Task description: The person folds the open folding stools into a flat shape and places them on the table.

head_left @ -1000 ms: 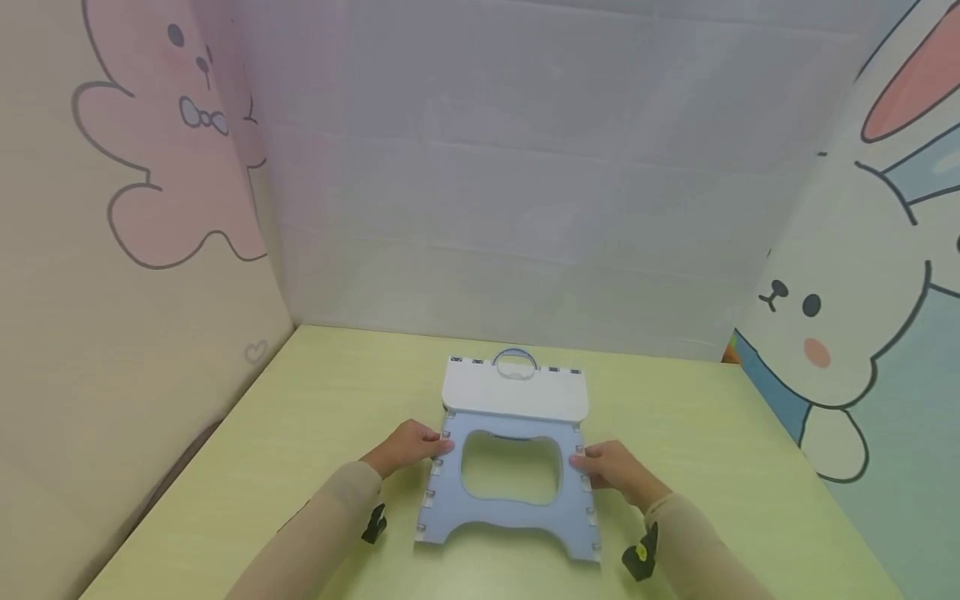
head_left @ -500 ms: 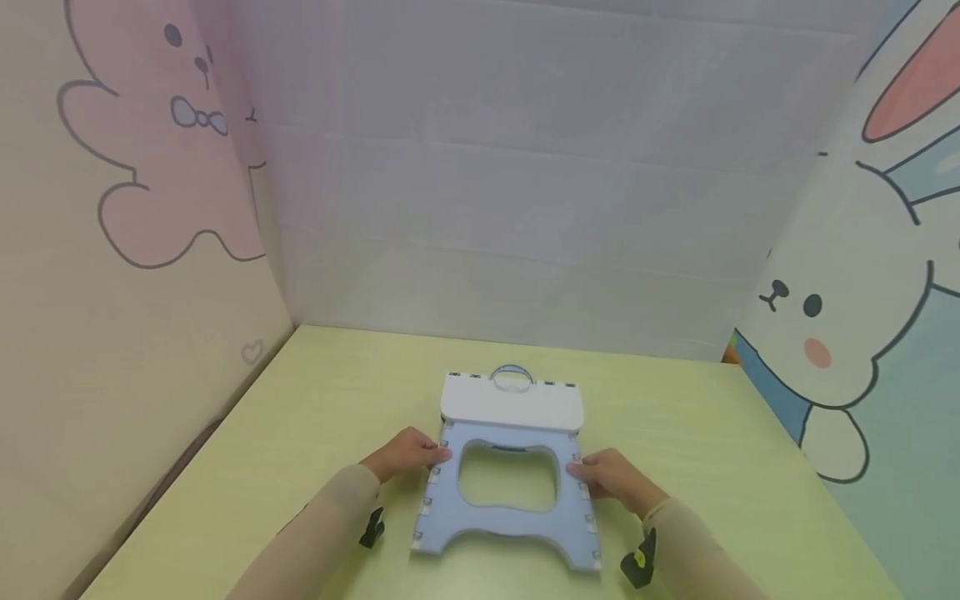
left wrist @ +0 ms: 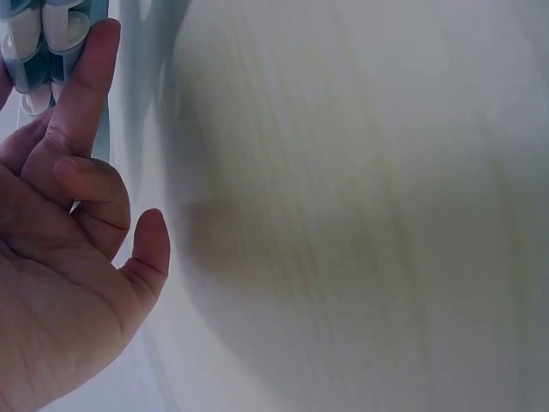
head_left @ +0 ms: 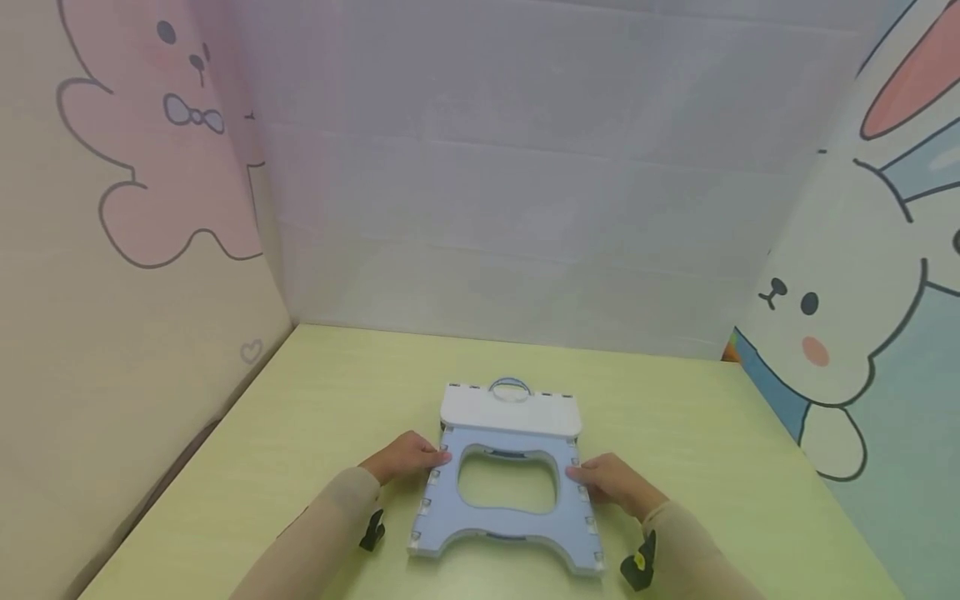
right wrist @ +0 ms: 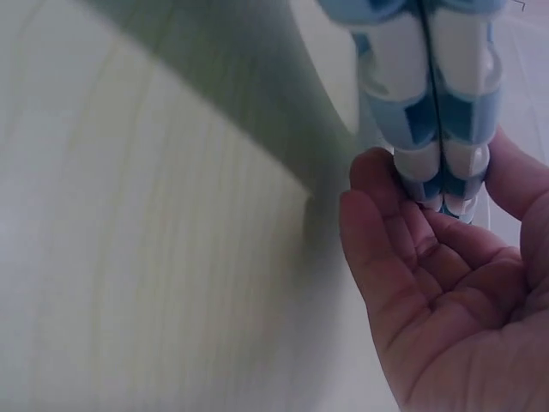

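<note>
A folded step stool (head_left: 495, 521), with a pale blue leg frame and a white upper panel (head_left: 510, 412), is in the middle of the head view. A carry handle loops up at its far end. My left hand (head_left: 405, 457) pinches the stool's left side, thumb on top. Opposite it, my right hand (head_left: 613, 483) pinches the right side the same way. In the left wrist view, blue and white hinge parts (left wrist: 43, 39) meet the left fingers. The right wrist view has the two leg halves (right wrist: 429, 94) pressed side by side between thumb and fingers.
The pale yellow-green table (head_left: 360, 375) lies beneath the stool. A plain whitish sheet (head_left: 495, 208) rises behind it. Side walls carry a pink bear print (head_left: 180, 183) at left and a white rabbit print (head_left: 847, 333) at right.
The stool's handle end has come down and nearer to me, so the stool lies flatter. Both hands have moved slightly down with it, keeping their grip on the sides.
</note>
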The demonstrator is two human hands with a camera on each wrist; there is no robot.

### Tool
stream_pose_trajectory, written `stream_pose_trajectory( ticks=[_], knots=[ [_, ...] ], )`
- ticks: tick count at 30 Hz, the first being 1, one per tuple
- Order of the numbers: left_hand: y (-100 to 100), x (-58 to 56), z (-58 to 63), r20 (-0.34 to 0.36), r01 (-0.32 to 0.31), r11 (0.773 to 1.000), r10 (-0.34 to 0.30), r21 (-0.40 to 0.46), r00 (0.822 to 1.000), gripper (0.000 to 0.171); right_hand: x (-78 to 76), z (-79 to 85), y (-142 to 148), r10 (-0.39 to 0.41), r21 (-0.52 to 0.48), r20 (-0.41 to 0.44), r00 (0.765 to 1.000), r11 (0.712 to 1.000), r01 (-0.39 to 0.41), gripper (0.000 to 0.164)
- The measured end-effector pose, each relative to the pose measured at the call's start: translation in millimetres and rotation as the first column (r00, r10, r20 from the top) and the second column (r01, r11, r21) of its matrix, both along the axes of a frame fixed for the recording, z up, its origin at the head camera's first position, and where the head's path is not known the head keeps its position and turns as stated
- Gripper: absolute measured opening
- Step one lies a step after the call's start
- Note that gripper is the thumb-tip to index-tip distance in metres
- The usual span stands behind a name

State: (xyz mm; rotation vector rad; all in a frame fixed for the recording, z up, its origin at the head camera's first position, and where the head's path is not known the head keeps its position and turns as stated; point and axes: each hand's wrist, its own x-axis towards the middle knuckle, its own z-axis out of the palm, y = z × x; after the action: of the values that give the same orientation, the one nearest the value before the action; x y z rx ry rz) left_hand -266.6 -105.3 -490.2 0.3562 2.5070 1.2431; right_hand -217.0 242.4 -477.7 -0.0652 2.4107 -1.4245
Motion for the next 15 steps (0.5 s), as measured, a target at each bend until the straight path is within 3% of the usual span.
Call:
stream_pose_trajectory(
  ticks=[7,15],
  knots=[
    [-2.0,-0.9,3.4,0.004,0.032,0.999,-0.032,0.017,0.999,0.034,-0.7,-2.0,-0.5,-0.027,0.026,0.017,0.999,0.999,0.026,0.029],
    [-4.2,-5.7,0.7,0.021,0.043,0.999,-0.043,0.012,0.999,0.035,-2.8,-4.1,-0.9,0.004,0.017,0.003,1.0,1.0,-0.004,0.031]
  ],
)
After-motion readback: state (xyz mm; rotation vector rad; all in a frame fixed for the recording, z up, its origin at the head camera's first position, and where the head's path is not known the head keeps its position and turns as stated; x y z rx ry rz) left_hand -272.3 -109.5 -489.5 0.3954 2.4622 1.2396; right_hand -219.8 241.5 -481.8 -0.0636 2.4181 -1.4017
